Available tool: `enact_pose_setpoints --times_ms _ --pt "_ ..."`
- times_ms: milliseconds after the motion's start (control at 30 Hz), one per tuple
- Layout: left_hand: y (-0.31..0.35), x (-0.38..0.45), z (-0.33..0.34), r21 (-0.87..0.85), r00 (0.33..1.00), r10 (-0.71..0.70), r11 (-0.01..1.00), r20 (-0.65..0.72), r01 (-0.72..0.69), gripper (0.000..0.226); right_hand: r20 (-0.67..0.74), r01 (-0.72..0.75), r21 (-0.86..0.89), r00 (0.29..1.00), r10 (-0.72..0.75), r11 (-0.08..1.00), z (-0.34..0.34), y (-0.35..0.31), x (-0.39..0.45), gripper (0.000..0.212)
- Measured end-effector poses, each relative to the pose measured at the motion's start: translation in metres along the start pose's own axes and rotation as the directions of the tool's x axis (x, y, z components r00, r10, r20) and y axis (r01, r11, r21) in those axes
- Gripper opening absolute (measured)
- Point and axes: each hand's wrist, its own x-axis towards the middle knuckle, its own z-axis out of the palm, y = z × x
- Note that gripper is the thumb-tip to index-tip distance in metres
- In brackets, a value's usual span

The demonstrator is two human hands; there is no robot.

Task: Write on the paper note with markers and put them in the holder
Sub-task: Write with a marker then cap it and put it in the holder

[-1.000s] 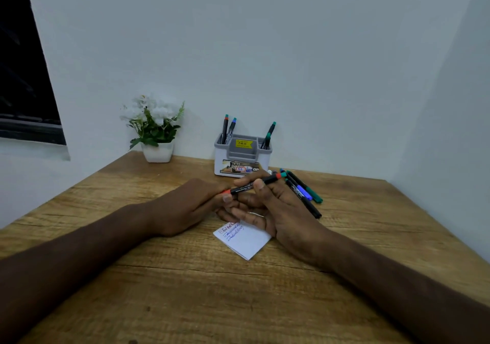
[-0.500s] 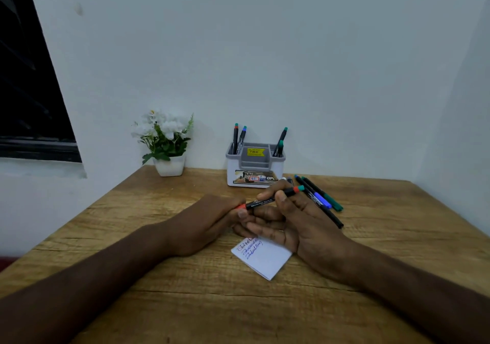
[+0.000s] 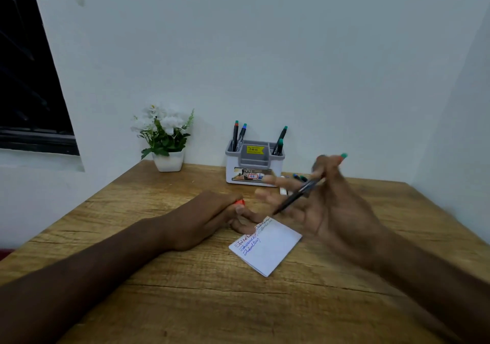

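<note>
Marker (image 3: 298, 196), uncapped and pinched in the blurred right hand (image 3: 326, 205), hovers tip-down just above the note (image 3: 267, 245); the left hand (image 3: 209, 219), gripping the cap (image 3: 240, 202), should pin that note while writing starts.

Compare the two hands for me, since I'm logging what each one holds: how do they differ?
1. The left hand rests on the wooden table, while the right hand is raised above it.
2. The left hand grips a small orange cap; the right hand holds an uncapped black marker, tip down toward the paper note.
3. The left looks sharp, the right blurred.

Both sit close to the note.
</note>
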Motion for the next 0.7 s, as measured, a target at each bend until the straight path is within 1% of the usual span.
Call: enact_pose_setpoints --times_ms 67,133,233,267,333,400,500,600,667,700 --pt "0.005 -0.001 -0.001 -0.035 1.000 -0.014 0.999 0.018 0.015 0.041 -0.059 0.114 0.073 0.992 -0.110 0.991 -0.010 -0.029 0.000 0.053" --pt "0.012 -0.002 -0.004 -0.110 1.000 -0.022 0.994 0.018 0.024 0.041 -0.104 0.140 0.062 0.986 -0.133 0.988 -0.017 -0.040 0.000 0.066" --pt "0.014 -0.002 -0.006 -0.178 0.998 -0.038 0.983 0.056 0.047 0.030 -0.213 0.066 -0.121 0.973 -0.091 0.990 -0.016 -0.013 -0.004 0.069" --pt "0.014 -0.002 -0.006 -0.168 0.997 -0.027 0.985 0.070 0.038 0.031 -0.258 0.024 -0.169 0.964 -0.068 0.985 -0.013 -0.001 -0.006 0.069" --pt "0.016 -0.002 -0.005 -0.114 0.996 0.010 0.993 0.090 0.000 0.044 -0.299 -0.053 -0.225 0.954 -0.017 0.973 -0.009 0.018 -0.011 0.069" --pt "0.018 -0.002 -0.003 -0.072 0.993 0.038 0.997 0.115 -0.030 0.047 -0.276 -0.077 -0.232 0.961 0.010 0.970 -0.006 0.024 -0.013 0.064" --pt "0.021 -0.003 -0.002 -0.035 0.988 0.049 0.998 0.145 -0.044 0.039 -0.218 -0.070 -0.176 0.976 0.030 0.982 -0.005 0.022 -0.012 0.044" --pt "0.025 0.000 -0.001 -0.037 0.986 0.046 0.998 0.162 -0.041 0.046 -0.161 -0.026 -0.262 0.987 -0.017 0.965 -0.012 0.018 -0.011 0.028" --pt "0.027 0.000 0.000 -0.033 0.985 0.048 0.999 0.168 -0.044 0.054 -0.151 -0.010 -0.307 0.988 -0.038 0.952 -0.014 0.017 -0.006 0.028" --pt "0.027 0.000 0.000 -0.028 0.985 0.042 0.999 0.169 -0.038 0.053 -0.149 -0.017 -0.355 0.988 -0.038 0.935 -0.012 0.017 -0.003 0.026"
